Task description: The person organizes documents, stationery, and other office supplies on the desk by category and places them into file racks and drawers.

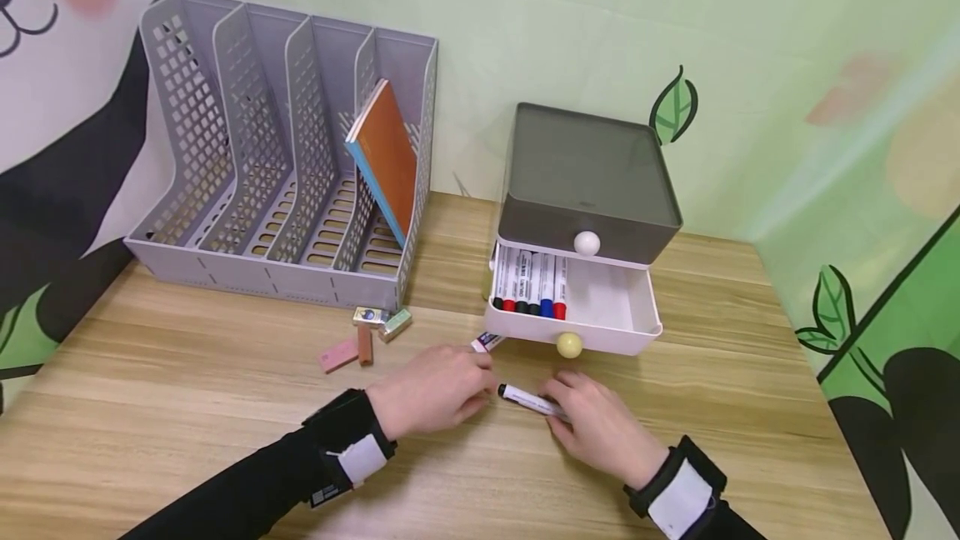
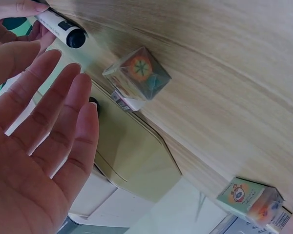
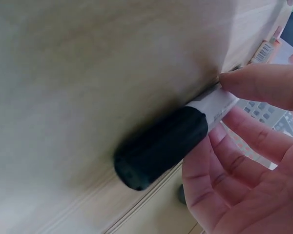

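My right hand [image 1: 600, 423] pinches a white marker [image 1: 525, 400] between thumb and fingers, low over the table in front of a pulled-out drawer [image 1: 611, 332]. One black end of the marker [image 3: 158, 148] sticks out close up in the right wrist view. My left hand [image 1: 438, 388] holds nothing; its fingers [image 2: 53, 117] are relaxed and apart in the left wrist view. Just beyond it lies a small white-and-dark packet [image 1: 487, 342], partly hidden. A clear-wrapped block with an orange print [image 2: 136, 73] shows near the left fingers. Several markers [image 1: 528, 282] lie side by side in the drawer's left part.
Above the drawer sits a dark grey box top [image 1: 592, 165] with a white knob [image 1: 587, 243]. A grey file rack [image 1: 262, 269] at the left holds an orange notebook [image 1: 386, 157]. Before it lie small erasers: pink [image 1: 339, 355], brown [image 1: 364, 345], green [image 1: 396, 324].
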The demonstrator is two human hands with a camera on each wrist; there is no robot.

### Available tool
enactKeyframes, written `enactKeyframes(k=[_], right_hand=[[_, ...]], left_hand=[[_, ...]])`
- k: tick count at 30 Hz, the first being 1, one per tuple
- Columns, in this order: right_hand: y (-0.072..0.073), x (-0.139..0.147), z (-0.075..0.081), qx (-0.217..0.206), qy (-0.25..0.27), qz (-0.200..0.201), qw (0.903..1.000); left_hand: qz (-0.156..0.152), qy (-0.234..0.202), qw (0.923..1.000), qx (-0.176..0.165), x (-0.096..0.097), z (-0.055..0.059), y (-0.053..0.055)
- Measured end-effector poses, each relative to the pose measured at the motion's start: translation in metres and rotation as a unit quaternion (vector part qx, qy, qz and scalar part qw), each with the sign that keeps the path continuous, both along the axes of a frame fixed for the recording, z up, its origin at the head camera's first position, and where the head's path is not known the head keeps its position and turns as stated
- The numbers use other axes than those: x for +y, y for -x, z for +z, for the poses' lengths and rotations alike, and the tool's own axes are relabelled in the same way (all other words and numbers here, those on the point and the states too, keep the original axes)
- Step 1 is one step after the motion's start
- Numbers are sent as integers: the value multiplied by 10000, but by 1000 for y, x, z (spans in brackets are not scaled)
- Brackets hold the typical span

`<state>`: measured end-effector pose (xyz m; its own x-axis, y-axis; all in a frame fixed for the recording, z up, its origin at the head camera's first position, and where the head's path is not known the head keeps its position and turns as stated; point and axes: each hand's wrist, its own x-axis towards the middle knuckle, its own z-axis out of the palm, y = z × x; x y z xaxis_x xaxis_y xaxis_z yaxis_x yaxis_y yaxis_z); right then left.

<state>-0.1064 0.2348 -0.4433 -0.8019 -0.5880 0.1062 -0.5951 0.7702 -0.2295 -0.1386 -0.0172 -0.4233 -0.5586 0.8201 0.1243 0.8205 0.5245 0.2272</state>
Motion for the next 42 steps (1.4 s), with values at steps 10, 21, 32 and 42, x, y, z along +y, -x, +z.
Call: enactKeyframes(k=[10,21,32,42], right_hand=[[0,3,-3,-177,137,-68,9997],[-7,3,-5,-208,695,-214,9971],[-13,-1,-7,-298,2821,-206,9587],[-20,-11,-7,-1952,4062,-460,8915]], left_hand=[[82,-14,9999,-97,-1,-2,1],[877,-871,9902,-643,-1,1,-2],[1059,-2787,9323,-2049,9,10,-3],[928,-3315,8955,-2820,16,13,-2]])
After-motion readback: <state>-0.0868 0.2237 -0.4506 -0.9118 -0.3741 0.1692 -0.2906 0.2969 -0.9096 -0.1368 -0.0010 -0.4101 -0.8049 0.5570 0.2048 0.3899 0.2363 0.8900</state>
